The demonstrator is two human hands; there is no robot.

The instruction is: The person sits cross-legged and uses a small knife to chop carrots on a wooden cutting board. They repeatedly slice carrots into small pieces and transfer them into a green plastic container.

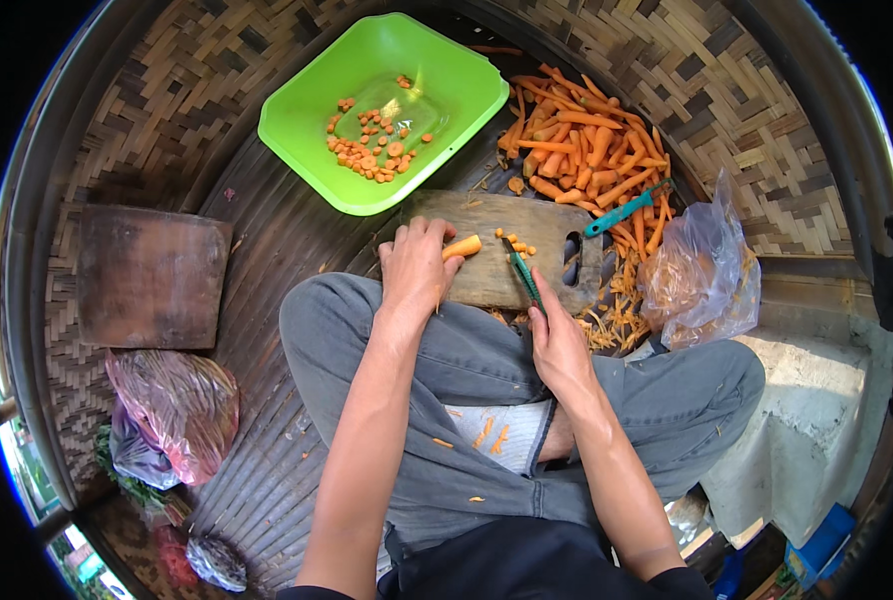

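My left hand (416,266) grips a peeled carrot (462,247) at the left part of a wooden cutting board (484,281). In my right hand (559,330) is a knife with a green handle (525,276), its dark blade pointing away from me on the board. Several small carrot pieces (520,247) lie around the blade tip, a short way right of the held carrot. Beyond the board, a green plastic basin (304,161) holds many round carrot slices (369,161). A pile of peeled carrots (593,142) lies at the back right.
A teal-handled peeler (623,215) rests against the carrot pile. Peelings (615,319) and a clear plastic bag (705,270) are at the right. A square wooden board (154,277) and filled plastic bags (180,412) lie left on the slatted floor. Woven bamboo walls (746,112) surround the spot.
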